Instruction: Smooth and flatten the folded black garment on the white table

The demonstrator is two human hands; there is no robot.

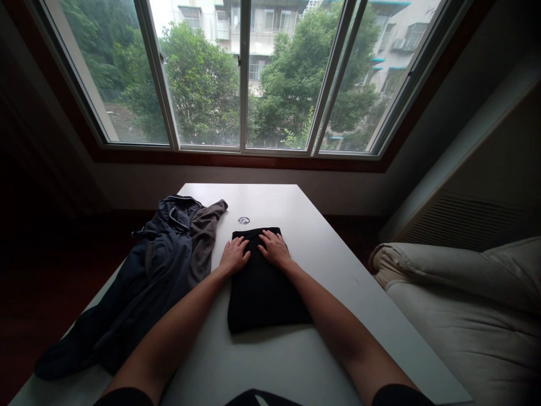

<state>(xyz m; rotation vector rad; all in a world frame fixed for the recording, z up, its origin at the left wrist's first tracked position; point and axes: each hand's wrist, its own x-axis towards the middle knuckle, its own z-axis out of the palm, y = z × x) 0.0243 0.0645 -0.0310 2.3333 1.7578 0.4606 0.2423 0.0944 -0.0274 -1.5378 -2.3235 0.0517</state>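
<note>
A black folded garment [264, 296] lies flat on the white table [333, 270], its exact kind not plain. My left hand [235, 255] rests on its upper left edge, fingers spread. On the upper right part lies my right hand [274, 248], palm down with the fingers apart. Both hands press on the cloth without gripping it. Left of my left arm is a crumpled dark blue jacket [158, 270] with a grey-brown sleeve, partly hanging toward the table's left edge.
A small round black-and-white piece [244, 220] lies on the table beyond the black garment. A pale sofa [460, 299] stands close on the right. Behind the table's far edge is a wall with a wide window [243, 84].
</note>
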